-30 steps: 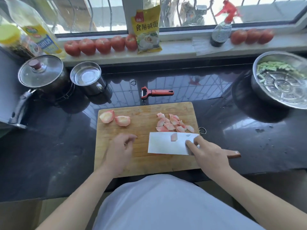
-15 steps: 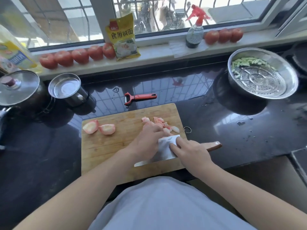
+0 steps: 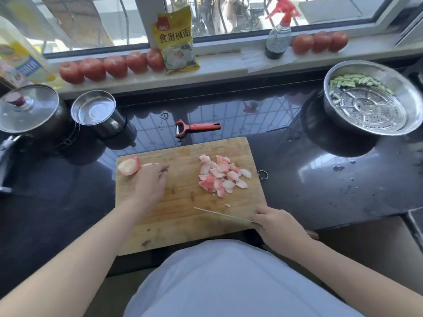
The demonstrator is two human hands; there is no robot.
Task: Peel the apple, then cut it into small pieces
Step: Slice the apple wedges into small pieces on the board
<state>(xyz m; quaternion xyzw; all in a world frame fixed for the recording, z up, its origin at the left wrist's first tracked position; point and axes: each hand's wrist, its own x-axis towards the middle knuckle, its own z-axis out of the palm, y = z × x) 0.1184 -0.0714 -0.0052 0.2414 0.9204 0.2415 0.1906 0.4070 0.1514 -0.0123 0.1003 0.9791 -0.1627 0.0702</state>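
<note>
Left hand (image 3: 150,181) curled over a pinkish peeled apple chunk (image 3: 128,165) on wooden cutting board (image 3: 183,216); right hand (image 3: 278,224) grips steel cleaver (image 3: 219,214) edge-up, near pile of pink-white apple pieces (image 3: 223,176)

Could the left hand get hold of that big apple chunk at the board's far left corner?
Probably yes: the left hand lies right beside the apple chunk on the cutting board, nothing stands between them, and it holds nothing visible.

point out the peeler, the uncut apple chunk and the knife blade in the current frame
red-handled peeler (image 3: 201,127): head view, point on the middle of its handle.
pink-white uncut apple chunk (image 3: 128,165): head view, point on its cut face.
thin steel knife blade (image 3: 223,215): head view, point on the top edge, mid-length.
</note>
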